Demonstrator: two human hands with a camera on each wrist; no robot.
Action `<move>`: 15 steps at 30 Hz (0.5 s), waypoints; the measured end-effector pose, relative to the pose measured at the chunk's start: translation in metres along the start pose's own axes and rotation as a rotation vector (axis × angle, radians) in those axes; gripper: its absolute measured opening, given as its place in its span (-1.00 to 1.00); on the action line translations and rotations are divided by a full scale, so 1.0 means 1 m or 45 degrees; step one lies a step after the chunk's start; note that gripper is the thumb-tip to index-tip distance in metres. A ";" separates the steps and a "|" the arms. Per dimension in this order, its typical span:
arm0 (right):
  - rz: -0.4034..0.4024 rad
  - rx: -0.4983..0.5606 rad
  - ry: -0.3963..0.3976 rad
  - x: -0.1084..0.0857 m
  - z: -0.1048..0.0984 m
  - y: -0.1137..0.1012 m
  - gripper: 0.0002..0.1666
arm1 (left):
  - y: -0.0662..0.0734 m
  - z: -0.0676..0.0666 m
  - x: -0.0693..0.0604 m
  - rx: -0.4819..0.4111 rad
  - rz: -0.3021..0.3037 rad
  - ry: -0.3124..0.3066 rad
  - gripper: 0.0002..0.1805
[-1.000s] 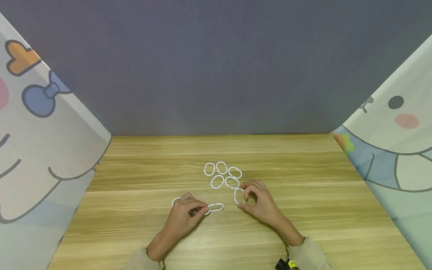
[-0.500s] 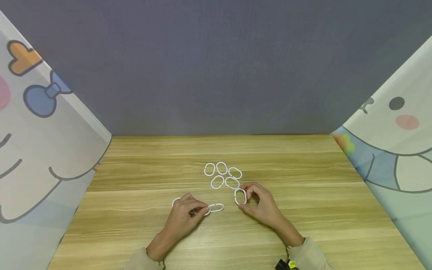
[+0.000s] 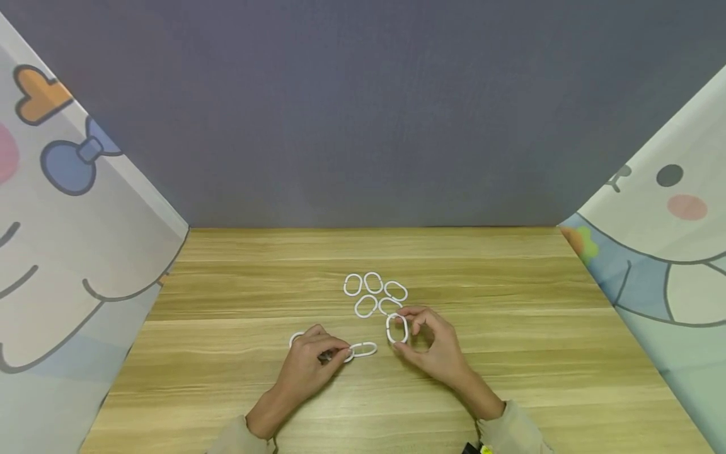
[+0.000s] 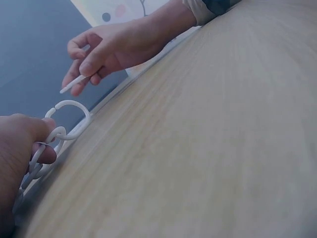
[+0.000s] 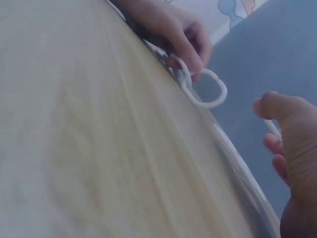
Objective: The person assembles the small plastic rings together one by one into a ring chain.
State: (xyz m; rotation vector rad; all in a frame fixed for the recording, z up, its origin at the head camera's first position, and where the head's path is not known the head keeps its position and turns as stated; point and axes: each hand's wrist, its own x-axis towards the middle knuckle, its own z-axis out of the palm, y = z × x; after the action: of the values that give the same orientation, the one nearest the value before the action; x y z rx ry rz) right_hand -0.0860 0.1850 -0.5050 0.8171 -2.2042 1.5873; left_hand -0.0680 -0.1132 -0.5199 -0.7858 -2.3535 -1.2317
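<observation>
My left grip (image 3: pixel 309 362) is pinched on a chain of white links, its end link (image 5: pixel 205 105) jutting past my fingertips toward my other hand. My right grip (image 3: pixel 438 348) is clamped on a single white link (image 3: pixel 388 329), thumb at its near end and fingers at its far end, raised just apart from the chain; five loose links (image 3: pixel 374 298) lie beyond on the worktop (image 3: pixel 482 277).

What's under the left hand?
The left hand covers part of a white chain. Its end link pokes out, and more links show beneath in the left wrist view; the count is hidden.
</observation>
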 end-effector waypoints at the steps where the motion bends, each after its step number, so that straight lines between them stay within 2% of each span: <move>1: -0.003 -0.006 0.009 0.000 0.001 -0.001 -0.40 | 0.000 0.000 0.000 -0.001 0.000 0.000 -0.86; 8: -0.025 0.039 0.008 0.000 0.006 -0.004 -0.39 | 0.002 -0.001 0.001 0.000 -0.007 -0.010 -0.87; 15: -0.081 0.094 -0.052 0.003 0.018 -0.006 -0.38 | 0.001 -0.001 0.000 0.013 -0.006 -0.025 -0.88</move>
State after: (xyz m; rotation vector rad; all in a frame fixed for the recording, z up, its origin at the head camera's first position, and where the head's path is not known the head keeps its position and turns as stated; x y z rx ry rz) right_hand -0.0829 0.1660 -0.5048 0.9391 -2.1361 1.6443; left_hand -0.0673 -0.1136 -0.5179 -0.7929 -2.3770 -1.2180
